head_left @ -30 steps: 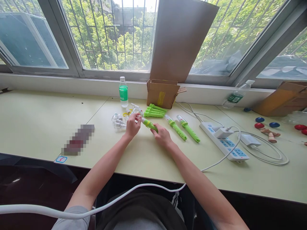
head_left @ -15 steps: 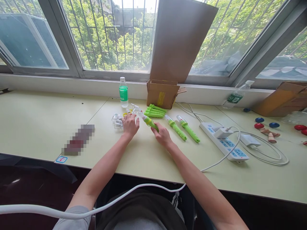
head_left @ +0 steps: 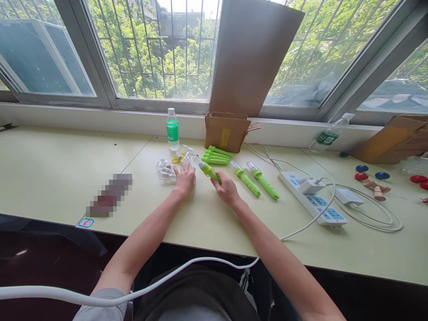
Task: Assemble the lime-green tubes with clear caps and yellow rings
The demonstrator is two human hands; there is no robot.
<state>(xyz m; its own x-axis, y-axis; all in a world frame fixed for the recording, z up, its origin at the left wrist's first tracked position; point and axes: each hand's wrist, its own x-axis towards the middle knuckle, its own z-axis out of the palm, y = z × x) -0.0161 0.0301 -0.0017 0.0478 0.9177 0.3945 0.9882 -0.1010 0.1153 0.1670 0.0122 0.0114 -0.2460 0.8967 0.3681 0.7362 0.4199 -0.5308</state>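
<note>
My right hand (head_left: 226, 188) is closed round the lower end of a green stick with a clear tip (head_left: 206, 168), tilted up and to the left over the pale green table (head_left: 67, 165). My left hand (head_left: 184, 177) reaches with fingers apart into a cluster of small clear caps (head_left: 165, 169), touching them. Two assembled green sticks (head_left: 256, 179) lie just right of my right hand. A pile of bare green sticks (head_left: 216, 155) lies behind, in front of a small cardboard box (head_left: 226, 130).
A water bottle (head_left: 172, 129) stands by the window sill. A white power strip (head_left: 312, 198) with a plugged charger and looped cable lies to the right. Red and blue discs (head_left: 372, 174) sit far right. A large cardboard sheet (head_left: 250, 53) leans on the window.
My left hand let go of the clear tip of the stick and moved left and forward into the clear caps. My right hand kept hold of the green stick.
</note>
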